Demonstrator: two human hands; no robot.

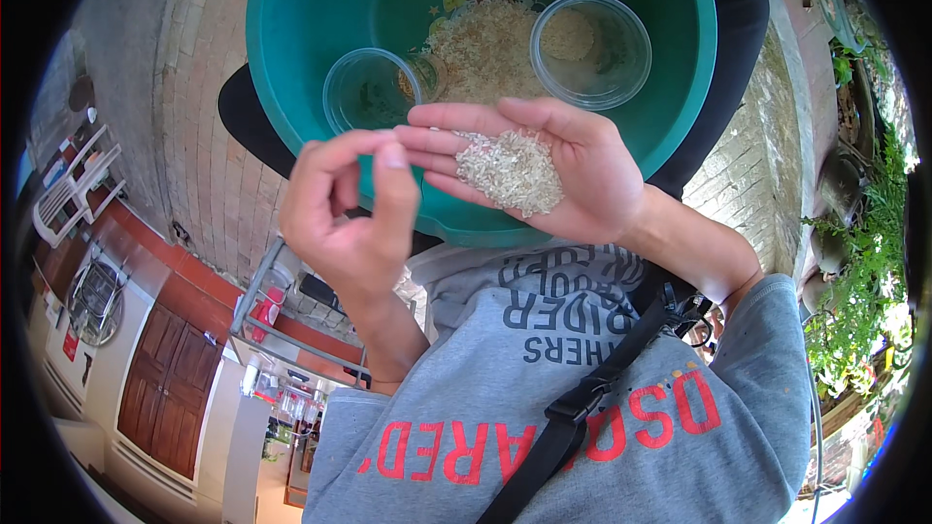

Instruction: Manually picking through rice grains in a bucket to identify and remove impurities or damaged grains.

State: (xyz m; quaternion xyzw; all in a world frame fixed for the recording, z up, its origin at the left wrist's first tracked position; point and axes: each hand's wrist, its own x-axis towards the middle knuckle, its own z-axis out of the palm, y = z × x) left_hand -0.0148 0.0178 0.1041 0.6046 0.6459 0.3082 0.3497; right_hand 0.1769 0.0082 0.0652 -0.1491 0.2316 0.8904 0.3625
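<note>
My right hand (592,175) is held palm up above the near rim of a green tub (260,44). Its fingers are stretched toward the left, and a heap of whitish rice grains (515,172) lies in the palm. Beside those fingertips, my left hand (349,209) has its thumb and forefinger brought together in a pinch; anything between them is too small to make out. Inside the tub lies a spread of pale rice (481,49). On the left stands a clear plastic container (354,87) with some brownish grains visible, on the right another clear container (621,53) with pale grains.
The tub rests between my dark-clad legs (738,15). Around it runs a paved floor (209,116). Plants (864,262) grow along the right edge. A white chair (73,184), a wooden door (170,388) and a metal-framed rack (282,349) are at the left.
</note>
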